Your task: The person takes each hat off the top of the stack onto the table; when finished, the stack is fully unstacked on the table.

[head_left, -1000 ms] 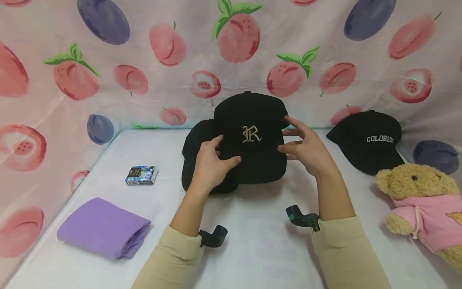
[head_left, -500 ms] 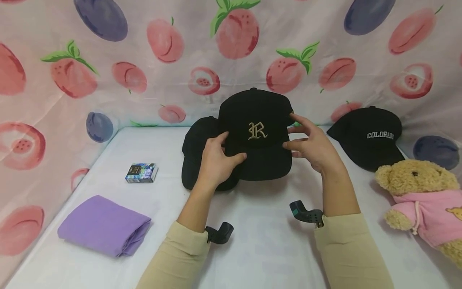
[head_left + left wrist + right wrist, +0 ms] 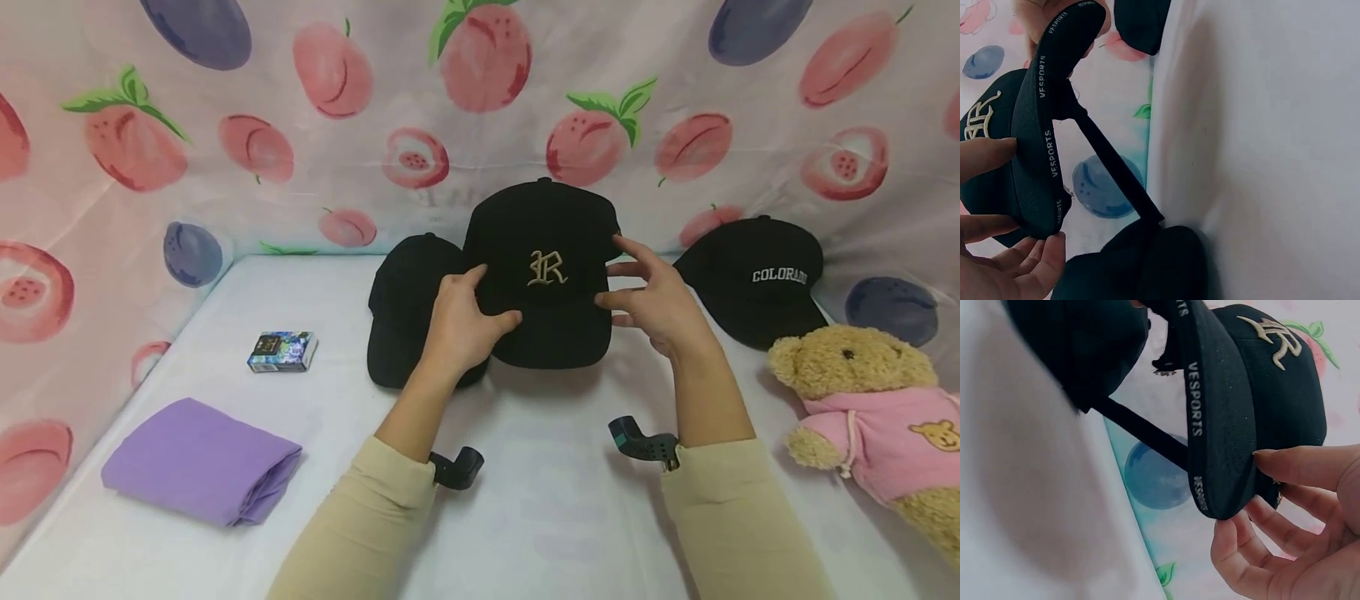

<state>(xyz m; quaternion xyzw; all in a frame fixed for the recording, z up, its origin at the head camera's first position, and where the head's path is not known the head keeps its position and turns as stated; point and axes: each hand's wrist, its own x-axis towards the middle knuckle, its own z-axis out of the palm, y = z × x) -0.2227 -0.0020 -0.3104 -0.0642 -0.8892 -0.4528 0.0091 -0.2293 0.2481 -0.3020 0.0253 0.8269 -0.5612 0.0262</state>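
Both hands hold up a black baseball cap (image 3: 547, 225) with a gold letter R on its front, brim toward me. My left hand (image 3: 465, 325) pinches its left side, the thumb on the brim. My right hand (image 3: 660, 308) grips the opposite side with thumb and fingers. In the left wrist view, VESPORTS lettering runs along the brim edge (image 3: 1044, 125), and a thin black strap (image 3: 1116, 162) shows past it. The right wrist view has my right thumb (image 3: 1304, 464) over the brim and fingers below. A second black cap (image 3: 401, 308) sits on the table, partly behind my left hand.
A black COLORADO cap (image 3: 757, 283) lies at the back right, near a teddy bear (image 3: 862, 408) in a pink hoodie. Over on the left are a small patterned box (image 3: 282, 351) and a folded purple cloth (image 3: 198, 462). Fruit-printed fabric (image 3: 495, 133) rises behind the white table (image 3: 547, 517).
Both hands have carried the R cap a little to the right, showing more of the cap behind it. The grip looks the same, and the view has shifted slightly.
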